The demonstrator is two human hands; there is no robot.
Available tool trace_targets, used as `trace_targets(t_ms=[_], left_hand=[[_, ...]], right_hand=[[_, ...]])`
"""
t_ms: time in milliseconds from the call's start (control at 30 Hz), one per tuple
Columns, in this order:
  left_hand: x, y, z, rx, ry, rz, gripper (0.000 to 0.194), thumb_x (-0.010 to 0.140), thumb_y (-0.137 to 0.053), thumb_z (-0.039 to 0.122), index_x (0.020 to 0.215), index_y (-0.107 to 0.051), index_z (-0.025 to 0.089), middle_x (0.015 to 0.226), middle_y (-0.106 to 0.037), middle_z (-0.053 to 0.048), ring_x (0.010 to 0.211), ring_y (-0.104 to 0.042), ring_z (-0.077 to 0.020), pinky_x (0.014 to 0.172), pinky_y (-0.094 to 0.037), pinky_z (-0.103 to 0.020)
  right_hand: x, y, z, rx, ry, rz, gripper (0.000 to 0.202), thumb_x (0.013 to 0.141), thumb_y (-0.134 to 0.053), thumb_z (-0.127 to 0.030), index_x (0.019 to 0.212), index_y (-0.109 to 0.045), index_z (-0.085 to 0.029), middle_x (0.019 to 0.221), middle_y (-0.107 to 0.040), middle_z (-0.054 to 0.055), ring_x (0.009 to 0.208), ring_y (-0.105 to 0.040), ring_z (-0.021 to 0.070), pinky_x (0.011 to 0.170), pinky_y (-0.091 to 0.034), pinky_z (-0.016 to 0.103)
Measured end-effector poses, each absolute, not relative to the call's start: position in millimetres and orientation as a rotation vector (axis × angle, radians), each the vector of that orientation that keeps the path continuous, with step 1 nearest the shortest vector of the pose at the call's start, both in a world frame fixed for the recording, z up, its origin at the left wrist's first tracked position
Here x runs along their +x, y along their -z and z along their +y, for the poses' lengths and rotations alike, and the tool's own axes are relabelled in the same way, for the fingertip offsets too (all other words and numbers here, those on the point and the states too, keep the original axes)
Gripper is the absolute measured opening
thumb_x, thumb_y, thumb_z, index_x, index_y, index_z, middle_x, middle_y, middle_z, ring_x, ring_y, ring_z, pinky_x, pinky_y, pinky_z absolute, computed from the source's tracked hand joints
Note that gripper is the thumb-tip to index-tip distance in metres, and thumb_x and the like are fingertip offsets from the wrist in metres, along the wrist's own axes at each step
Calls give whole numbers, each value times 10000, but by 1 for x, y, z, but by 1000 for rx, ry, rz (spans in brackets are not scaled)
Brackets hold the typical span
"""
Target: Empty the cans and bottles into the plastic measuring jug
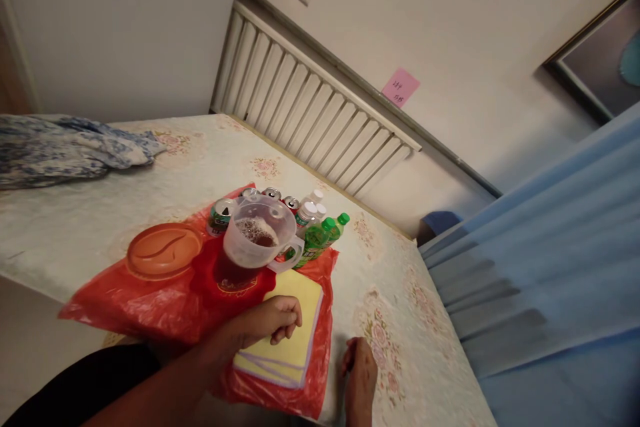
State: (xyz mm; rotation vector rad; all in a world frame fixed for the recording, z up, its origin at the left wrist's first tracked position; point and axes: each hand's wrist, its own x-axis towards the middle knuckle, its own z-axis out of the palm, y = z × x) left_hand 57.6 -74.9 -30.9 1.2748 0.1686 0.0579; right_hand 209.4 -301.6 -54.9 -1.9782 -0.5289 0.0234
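"Liquid [256, 232] in an open jug [245, 255], right in front of that person: doesn't it make you uneasy?"

"A little. It stands on the red plastic sheet [130, 310], with the handle [297, 255] jutting out beyond the left hand [286, 320]. A forearm lifted carelessly could catch the jug, I think, and a snagged sheet might drag it over."

"And if it tips?"

"The folded yellow cloths [309, 293] would probably get soaked. The green-capped bottles [315, 240] and the cans [221, 217] crowd its far side, so a shove that way could knock some of them down too."

"How are the arms set?"

"The left one slants in from the lower left, low across the sheet, ending over the cloths. Its hand is narrow, fingers curled in loosely, nothing visible in it. I can't tell whether it presses on the cloth."

"The other?"

"The right hand [361, 365] comes up from the near side, over the flowered tablecloth [400, 320], just beside the sheet's edge. Its fingers bend inward and the palm is turned from me, so I can't say if it's holding anything."
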Motion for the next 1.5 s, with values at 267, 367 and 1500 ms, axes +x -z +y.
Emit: trace_targets(t_ms=[267, 367, 1500], left_hand=[[58, 24, -75, 1269, -67, 209, 224, 572, -445, 237, 770, -536, 186, 618, -521, 54, 494, -411, -91, 469, -286, -233], [58, 21, -75, 1272, -78, 208, 208, 581, -432, 229, 760, -529, 186, 621, -518, 53, 509, -421, -96, 482, -289, -241], [50, 15, -71, 1299, -67, 315, 365, 952, -617, 362, 1261, -583, 170, 1266, -616, -95, 1069, -639, -240, 894, -564, -454]], right_hand=[[204, 26, -273, -1875, -100, -552, 426, 940, -469, -504, 610, -458, -234, 520, -418, -63, 492, -403, 130, 522, -337, 259], [204, 9, -255, -1836, -119, -584, 412, 917, -520, -508, 619, -464, -229, 513, -409, -72, 484, -386, 120, 516, -335, 251], [237, -96, -116, -1795, 162, -1044, 287, 810, -584, -425, 948, -646, -180, 615, -505, -62, 579, -501, 146, 595, -427, 269]])
